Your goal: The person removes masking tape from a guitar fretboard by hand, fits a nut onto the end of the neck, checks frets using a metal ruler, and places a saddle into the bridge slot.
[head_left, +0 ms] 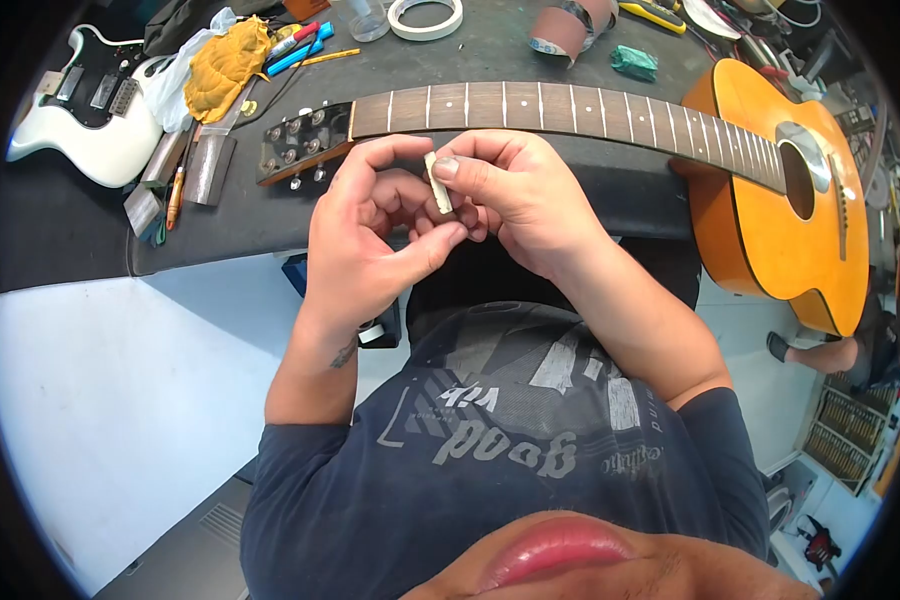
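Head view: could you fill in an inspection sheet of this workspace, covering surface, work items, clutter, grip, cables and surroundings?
Surface: dark bench top; loose items along its far side.
Job's things: small pale strip between the hands; acoustic guitar lying face up, neck running leftward beyond the hands.
Clutter: white guitar body, yellow cloth, tape roll, rolled brown abrasive sheet, green packet.
Grip: left hand and right hand both hold the strip; bare skin, no gloves.
Cables: possibly a pale cord at the top right, too blurred to confirm.
Surroundings: another person's leg at right, beyond the guitar; pale floor below the bench.
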Motion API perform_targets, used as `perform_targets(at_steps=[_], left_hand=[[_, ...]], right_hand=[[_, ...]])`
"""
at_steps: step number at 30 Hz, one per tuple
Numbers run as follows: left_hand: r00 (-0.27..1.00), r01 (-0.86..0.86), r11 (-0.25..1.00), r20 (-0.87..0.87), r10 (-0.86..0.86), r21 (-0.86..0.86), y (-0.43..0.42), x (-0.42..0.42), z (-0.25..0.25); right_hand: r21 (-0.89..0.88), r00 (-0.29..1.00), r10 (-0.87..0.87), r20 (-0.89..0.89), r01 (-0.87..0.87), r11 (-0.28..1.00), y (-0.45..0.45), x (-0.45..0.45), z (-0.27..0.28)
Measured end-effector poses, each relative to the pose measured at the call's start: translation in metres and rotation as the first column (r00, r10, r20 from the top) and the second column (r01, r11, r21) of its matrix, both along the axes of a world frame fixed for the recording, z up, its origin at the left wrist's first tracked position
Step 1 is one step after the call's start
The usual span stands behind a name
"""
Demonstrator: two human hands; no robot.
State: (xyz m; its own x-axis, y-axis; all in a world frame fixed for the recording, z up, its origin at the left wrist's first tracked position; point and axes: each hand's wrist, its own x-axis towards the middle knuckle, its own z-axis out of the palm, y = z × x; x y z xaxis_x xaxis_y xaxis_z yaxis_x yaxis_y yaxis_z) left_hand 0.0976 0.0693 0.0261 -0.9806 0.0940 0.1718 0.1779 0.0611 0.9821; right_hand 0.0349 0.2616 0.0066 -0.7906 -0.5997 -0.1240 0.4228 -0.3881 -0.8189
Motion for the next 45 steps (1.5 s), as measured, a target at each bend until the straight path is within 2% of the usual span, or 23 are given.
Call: perform_targets(at_steps=[5,8,9,10,13,14,15,17,20,23,29,32,35,38,45], left_hand=[[0.996,-0.044,0.991,-0.078,0.035,-0.127,-0.008,-0.003,-0.007],[0.985,-0.028,0.945,-0.172,-0.03,-0.327,-0.027,-0.011,0.001],[0.957,-0.07,0.938,-0.288,-0.033,-0.34,-0.036,-0.018,0.001],[0.961,-0.075,0.931,-0.276,-0.028,-0.357,-0.05,-0.024,0.009],[0.972,-0.092,0.862,-0.233,-0.03,-0.498,-0.093,-0.051,0.03],[0.969,-0.098,0.792,-0.238,-0.061,-0.603,-0.105,-0.063,0.032],[0.956,-0.073,0.779,-0.267,-0.124,-0.623,-0.109,-0.074,0.032],[0.967,0.009,0.732,-0.182,-0.181,-0.681,-0.118,-0.087,0.033],[0.947,0.051,0.716,-0.195,-0.256,-0.696,-0.115,-0.099,0.034],[0.979,0.144,0.729,-0.01,-0.202,-0.669,-0.113,-0.102,0.037],[0.968,0.092,0.732,-0.112,-0.225,-0.675,-0.11,-0.102,0.031],[0.973,0.095,0.752,-0.1,-0.21,-0.652,-0.11,-0.102,0.029],[0.972,0.078,0.734,-0.113,-0.208,-0.675,-0.11,-0.101,0.029],[0.982,0.096,0.79,-0.074,-0.175,-0.605,-0.109,-0.099,0.024],[0.983,0.043,0.826,-0.125,-0.137,-0.562,-0.108,-0.093,0.011]], right_hand=[[-0.066,0.997,0.06,0.044,-0.057,0.996,-0.001,-0.002,-0.007],[-0.024,0.995,0.084,0.061,-0.082,0.996,0.0,-0.002,-0.006],[-0.002,0.994,0.09,0.067,-0.09,0.996,0.001,-0.003,-0.006],[0.067,0.995,0.1,-0.014,-0.098,0.993,0.003,-0.005,-0.01],[0.378,0.895,0.064,-0.441,0.12,0.918,0.002,-0.003,-0.028],[0.449,0.901,0.123,-0.415,0.085,0.89,0.005,-0.005,-0.024],[0.442,0.899,0.139,-0.416,0.067,0.895,0.007,-0.006,-0.024],[0.428,0.894,0.165,-0.418,0.033,0.903,0.011,-0.007,-0.026],[0.403,0.93,0.135,-0.342,0.015,0.915,0.014,-0.009,-0.027],[0.39,0.927,0.126,-0.353,0.024,0.92,0.016,-0.007,-0.027],[0.408,0.849,0.151,-0.506,0.081,0.909,0.012,-0.002,-0.031],[0.449,0.803,0.179,-0.568,0.12,0.886,0.013,-0.001,-0.026],[0.447,0.804,0.185,-0.565,0.11,0.888,0.013,-0.001,-0.024],[0.444,0.763,0.185,-0.619,0.147,0.884,0.013,-0.001,-0.026],[0.437,0.755,0.182,-0.63,0.152,0.886,0.012,-0.001,-0.026]])
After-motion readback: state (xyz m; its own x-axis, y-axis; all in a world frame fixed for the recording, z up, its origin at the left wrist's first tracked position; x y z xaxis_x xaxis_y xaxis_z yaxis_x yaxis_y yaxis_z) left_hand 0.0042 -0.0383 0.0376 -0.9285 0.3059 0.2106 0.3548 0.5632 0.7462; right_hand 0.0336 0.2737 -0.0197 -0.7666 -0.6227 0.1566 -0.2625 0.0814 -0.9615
